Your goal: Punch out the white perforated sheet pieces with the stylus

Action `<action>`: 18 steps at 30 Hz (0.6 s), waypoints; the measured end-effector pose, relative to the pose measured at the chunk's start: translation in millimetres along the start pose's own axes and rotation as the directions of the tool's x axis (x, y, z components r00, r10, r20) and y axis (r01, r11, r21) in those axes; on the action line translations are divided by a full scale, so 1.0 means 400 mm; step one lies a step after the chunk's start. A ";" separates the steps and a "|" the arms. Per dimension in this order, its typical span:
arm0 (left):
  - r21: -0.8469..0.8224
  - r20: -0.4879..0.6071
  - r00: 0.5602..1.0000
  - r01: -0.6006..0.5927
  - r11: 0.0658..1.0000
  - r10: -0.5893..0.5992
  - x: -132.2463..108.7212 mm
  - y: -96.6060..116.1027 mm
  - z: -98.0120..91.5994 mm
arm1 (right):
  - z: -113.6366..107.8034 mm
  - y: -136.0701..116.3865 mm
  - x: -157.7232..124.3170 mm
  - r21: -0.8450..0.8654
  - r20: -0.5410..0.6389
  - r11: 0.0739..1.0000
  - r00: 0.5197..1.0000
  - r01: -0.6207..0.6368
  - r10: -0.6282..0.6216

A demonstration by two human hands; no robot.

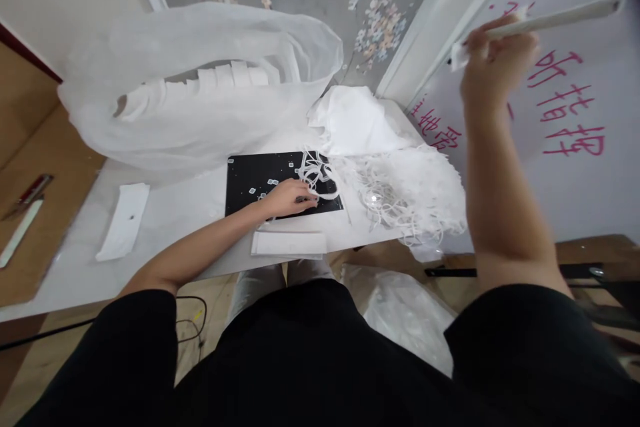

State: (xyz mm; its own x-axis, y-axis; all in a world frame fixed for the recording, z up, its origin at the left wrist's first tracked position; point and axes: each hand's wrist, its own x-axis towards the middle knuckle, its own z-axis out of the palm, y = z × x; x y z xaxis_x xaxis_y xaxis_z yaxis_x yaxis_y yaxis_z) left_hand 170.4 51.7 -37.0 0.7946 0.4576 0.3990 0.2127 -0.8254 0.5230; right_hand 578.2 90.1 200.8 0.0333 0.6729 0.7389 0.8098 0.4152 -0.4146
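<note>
While your left hand (290,197) rests low on the black mat (250,180), your right hand (493,57) is up high on the right side. Your right hand is closed tight around a long white stick (555,19). The stick points off to the right, in front of the wall with pink writing (570,107). A small white bit (457,57) pokes out at the left end of the stick, just beside your fingers.

Your left hand lies palm down with the fingers bent a little. The fingertips touch a bunch of white loops (317,177) on the right part of the mat. You cannot tell if those fingers pinch anything. Tiny white squares (273,182) are dotted over the mat, just past your hand.

The mat sits on a white table (170,213). Right of the mat is a big messy pile of thin white strips (405,193), and a crumpled white cloth (355,120) lies behind it. A folded white strip (289,243) lies at the near edge of the table, close to your left wrist. A flat white piece (124,220) lies well apart on the left. At the far left, a big see-through plastic bag (200,60) holds more white pieces.
</note>
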 end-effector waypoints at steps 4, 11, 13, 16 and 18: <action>-0.139 -0.333 0.936 0.071 0.988 -0.114 -0.002 0.057 -0.084 | 0.063 -0.266 -0.224 0.333 0.030 0.936 0.994 -0.113 0.109; -0.388 0.281 0.943 0.283 0.877 -0.180 -0.060 0.246 -0.246 | 0.155 -0.558 -0.527 0.691 0.463 0.516 0.858 -0.506 0.220; -0.390 0.532 0.806 0.506 0.770 -0.260 -0.102 0.256 -0.267 | 0.174 -0.550 -0.583 0.666 0.482 0.449 0.803 -0.596 0.351; -0.343 0.573 0.693 0.687 0.640 -0.437 -0.169 0.225 -0.262 | 0.211 -0.514 -0.674 0.558 0.519 0.380 0.668 -0.737 0.533; -0.312 0.544 0.641 0.753 0.579 -0.541 -0.201 0.194 -0.241 | 0.233 -0.495 -0.736 0.469 0.545 0.365 0.588 -0.804 0.598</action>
State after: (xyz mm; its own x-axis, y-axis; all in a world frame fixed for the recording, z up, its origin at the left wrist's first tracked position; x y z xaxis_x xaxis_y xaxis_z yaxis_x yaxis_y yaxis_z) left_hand 68.3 -17.1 44.2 0.7039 0.5598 -0.4372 0.5444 -0.0298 0.8383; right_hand 353.5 -133.3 15.6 0.1844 0.9775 -0.1022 -0.0064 -0.1028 -0.9947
